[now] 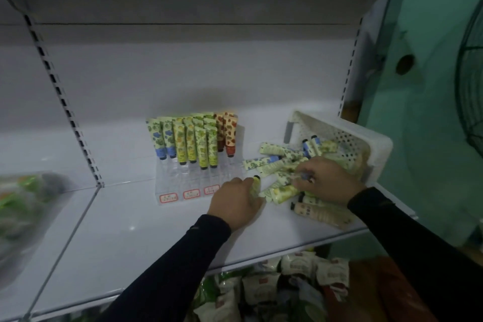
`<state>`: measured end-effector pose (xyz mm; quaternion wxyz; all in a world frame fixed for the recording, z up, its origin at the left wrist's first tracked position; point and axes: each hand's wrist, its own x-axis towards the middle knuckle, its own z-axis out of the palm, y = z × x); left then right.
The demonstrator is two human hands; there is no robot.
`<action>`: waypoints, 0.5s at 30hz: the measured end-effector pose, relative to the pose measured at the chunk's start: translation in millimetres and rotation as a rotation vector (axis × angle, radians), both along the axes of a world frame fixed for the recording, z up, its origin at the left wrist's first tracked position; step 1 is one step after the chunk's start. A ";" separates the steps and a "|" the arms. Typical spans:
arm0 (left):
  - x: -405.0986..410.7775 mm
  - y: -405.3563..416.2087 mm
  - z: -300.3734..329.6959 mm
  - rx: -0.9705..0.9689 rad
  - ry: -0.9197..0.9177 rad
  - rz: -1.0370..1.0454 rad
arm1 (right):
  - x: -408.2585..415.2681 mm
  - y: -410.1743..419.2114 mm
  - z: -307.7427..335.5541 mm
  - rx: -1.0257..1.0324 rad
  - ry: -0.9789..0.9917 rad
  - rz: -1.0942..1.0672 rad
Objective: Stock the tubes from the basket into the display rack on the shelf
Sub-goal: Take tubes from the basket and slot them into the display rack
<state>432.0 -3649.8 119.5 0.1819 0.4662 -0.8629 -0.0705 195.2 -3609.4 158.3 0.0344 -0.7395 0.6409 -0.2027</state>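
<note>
While left hand (pixel 236 201) grips a tube (pixel 254 185), right hand (pixel 326 180) seemingly pinches another.

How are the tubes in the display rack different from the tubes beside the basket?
Tubes in the display rack stand upright in rows, caps down, sorted by colour; tubes beside the basket lie flat in a mixed heap on the shelf. Both groups share similar printed patterns.

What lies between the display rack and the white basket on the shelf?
In the head view, loose tubes spilled from the tipped basket lie there; beside the display rack a strip of shelf is bare.
</note>
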 end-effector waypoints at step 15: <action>3.7 5.4 2.0 0.128 -0.064 0.083 | 5.1 15.9 -15.1 0.250 0.274 0.013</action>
